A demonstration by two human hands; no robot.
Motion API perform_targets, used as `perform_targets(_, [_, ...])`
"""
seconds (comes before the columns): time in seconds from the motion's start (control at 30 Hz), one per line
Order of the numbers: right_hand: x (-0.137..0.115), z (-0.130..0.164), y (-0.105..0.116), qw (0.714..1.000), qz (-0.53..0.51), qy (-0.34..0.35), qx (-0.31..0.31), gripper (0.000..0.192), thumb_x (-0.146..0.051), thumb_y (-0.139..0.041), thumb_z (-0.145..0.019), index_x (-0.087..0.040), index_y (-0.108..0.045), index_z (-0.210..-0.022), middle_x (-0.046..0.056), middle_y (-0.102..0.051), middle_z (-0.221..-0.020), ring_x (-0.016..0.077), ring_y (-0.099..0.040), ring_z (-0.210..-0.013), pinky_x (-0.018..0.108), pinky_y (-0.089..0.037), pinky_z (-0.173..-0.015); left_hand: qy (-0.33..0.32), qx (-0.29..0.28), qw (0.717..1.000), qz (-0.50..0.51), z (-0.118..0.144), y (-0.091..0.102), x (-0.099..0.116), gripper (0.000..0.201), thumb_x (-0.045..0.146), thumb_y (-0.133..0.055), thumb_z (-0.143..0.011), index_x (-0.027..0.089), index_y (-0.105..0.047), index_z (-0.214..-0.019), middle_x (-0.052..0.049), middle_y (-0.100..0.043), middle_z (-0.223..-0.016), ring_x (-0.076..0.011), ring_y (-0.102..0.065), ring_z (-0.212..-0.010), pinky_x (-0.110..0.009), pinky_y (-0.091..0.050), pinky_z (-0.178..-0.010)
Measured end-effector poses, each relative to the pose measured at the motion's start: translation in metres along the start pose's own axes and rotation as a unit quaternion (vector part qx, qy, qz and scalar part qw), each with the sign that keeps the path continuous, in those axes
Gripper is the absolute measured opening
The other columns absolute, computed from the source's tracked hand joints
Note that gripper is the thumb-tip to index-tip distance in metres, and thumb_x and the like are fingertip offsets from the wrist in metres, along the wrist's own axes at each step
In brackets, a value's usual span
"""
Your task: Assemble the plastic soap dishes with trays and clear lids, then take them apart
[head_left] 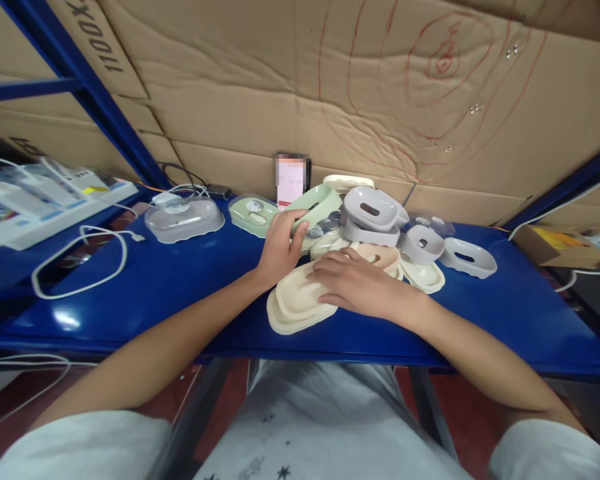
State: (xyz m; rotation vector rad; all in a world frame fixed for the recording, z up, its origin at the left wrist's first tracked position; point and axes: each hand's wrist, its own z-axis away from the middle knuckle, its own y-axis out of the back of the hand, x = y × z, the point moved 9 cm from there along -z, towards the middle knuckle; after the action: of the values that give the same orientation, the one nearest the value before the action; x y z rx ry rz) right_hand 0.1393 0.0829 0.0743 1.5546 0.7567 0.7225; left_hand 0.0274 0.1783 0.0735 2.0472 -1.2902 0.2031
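Note:
My left hand is closed around the near end of a light green soap dish, which is tilted up above the others. My right hand lies with its fingers spread over the right part of a cream oval tray. That tray rests on a larger cream tray near the table's front edge. Just behind my right hand sits a beige slotted dish. A cream dish lies to its right. Grey slotted dishes are stacked behind.
On the blue table, a grey dish under a clear cover and a green covered dish stand at left. A phone leans on the cardboard wall. More grey dishes sit right. A white cable loops leftward.

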Motion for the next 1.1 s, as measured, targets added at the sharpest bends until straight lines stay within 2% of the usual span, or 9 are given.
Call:
perform_targets(0.2, [0.012,0.014,-0.004,0.999,-0.004,-0.01,0.039,0.025,-0.025,-0.052,-0.113,-0.018,-0.075,-0.123,0.011,-0.077,-0.12,0.0278,-0.068,-0.113,0.043,-0.042,-0.095,-0.051,-0.01,0.999,0.0,-0.008,0.009,0.021,0.036,0.048,-0.038,-0.116,0.025,-0.063,-0.129,-0.01,-0.073,-0.129,-0.0276,-0.064,-0.124,-0.049,-0.047,-0.114])
perform_targets(0.37, [0.052,0.068,0.052,0.985,-0.025,-0.081,0.149,0.028,-0.032,-0.052,-0.113,-0.025,-0.075,-0.126,0.01,-0.078,-0.123,0.0295,-0.07,-0.117,0.045,-0.045,-0.101,-0.165,-0.082,0.983,-0.013,-0.055,0.001,0.064,0.033,0.04,-0.042,-0.115,0.024,-0.065,-0.134,-0.008,-0.073,-0.135,-0.0283,-0.063,-0.129,-0.051,-0.043,-0.118])
perform_targets(0.47, [0.125,0.143,0.088,0.947,-0.013,-0.234,0.219,0.027,-0.043,-0.058,-0.108,-0.029,-0.075,-0.124,0.011,-0.078,-0.122,0.0321,-0.072,-0.114,0.047,-0.049,-0.1,-0.199,-0.142,0.968,-0.057,-0.1,-0.036,0.091,0.031,0.037,-0.051,-0.112,0.025,-0.069,-0.134,-0.009,-0.071,-0.136,-0.0329,-0.06,-0.135,-0.059,-0.04,-0.121])
perform_targets(0.57, [0.21,0.219,0.091,0.888,-0.023,-0.391,0.242,0.03,-0.051,-0.062,-0.099,-0.026,-0.077,-0.107,0.015,-0.08,-0.109,0.0303,-0.072,-0.089,0.043,-0.051,-0.081,-0.217,-0.208,0.948,-0.109,-0.135,-0.092,0.117,0.022,0.026,-0.059,-0.108,0.023,-0.078,-0.119,-0.011,-0.074,-0.132,-0.0367,-0.06,-0.137,-0.071,-0.035,-0.123])
perform_targets(0.67, [0.265,0.248,0.071,0.871,-0.038,-0.43,0.234,0.03,-0.055,-0.064,-0.094,-0.026,-0.074,-0.089,0.016,-0.081,-0.093,0.0286,-0.069,-0.079,0.041,-0.05,-0.074,-0.227,-0.277,0.921,-0.154,-0.145,-0.145,0.136,0.031,0.024,-0.047,-0.111,0.02,-0.078,-0.113,-0.004,-0.076,-0.135,-0.033,-0.062,-0.139,-0.067,-0.035,-0.122])
perform_targets(0.77, [0.29,0.245,0.042,0.871,-0.062,-0.432,0.225,0.03,-0.055,-0.062,-0.094,-0.027,-0.073,-0.087,0.015,-0.081,-0.095,0.0277,-0.069,-0.084,0.041,-0.051,-0.078,-0.231,-0.298,0.911,-0.168,-0.144,-0.169,0.148,0.047,0.023,-0.031,-0.112,0.012,-0.076,-0.111,-0.004,-0.075,-0.137,-0.0303,-0.061,-0.14,-0.058,-0.037,-0.12])
perform_targets(0.83, [0.294,0.238,0.027,0.871,-0.074,-0.428,0.228,0.033,-0.055,-0.056,-0.097,-0.027,-0.074,-0.093,0.016,-0.082,-0.105,0.0288,-0.07,-0.092,0.042,-0.052,-0.084,-0.229,-0.298,0.911,-0.169,-0.14,-0.166,0.15,0.035,0.019,-0.04,-0.112,0.012,-0.075,-0.118,-0.01,-0.072,-0.143,-0.0329,-0.059,-0.144,-0.059,-0.041,-0.119])
perform_targets(0.93, [0.294,0.235,0.016,0.867,-0.079,-0.427,0.244,0.042,-0.057,-0.047,-0.101,-0.026,-0.074,-0.106,0.02,-0.079,-0.121,0.0315,-0.071,-0.107,0.044,-0.052,-0.094,-0.239,-0.305,0.908,-0.162,-0.122,-0.138,0.143,0.026,0.014,-0.056,-0.108,0.019,-0.072,-0.128,-0.011,-0.07,-0.145,-0.0357,-0.058,-0.146,-0.061,-0.042,-0.122])
perform_targets(1.1, [0.294,0.244,0.012,0.851,-0.07,-0.449,0.263,0.049,-0.055,-0.041,-0.104,-0.023,-0.073,-0.122,0.025,-0.075,-0.13,0.0363,-0.069,-0.121,0.05,-0.05,-0.101,-0.228,-0.333,0.909,-0.101,-0.019,-0.035,0.112,0.027,0.042,-0.061,-0.107,0.026,-0.072,-0.127,-0.011,-0.073,-0.131,-0.0357,-0.069,-0.126,-0.056,-0.049,-0.113])
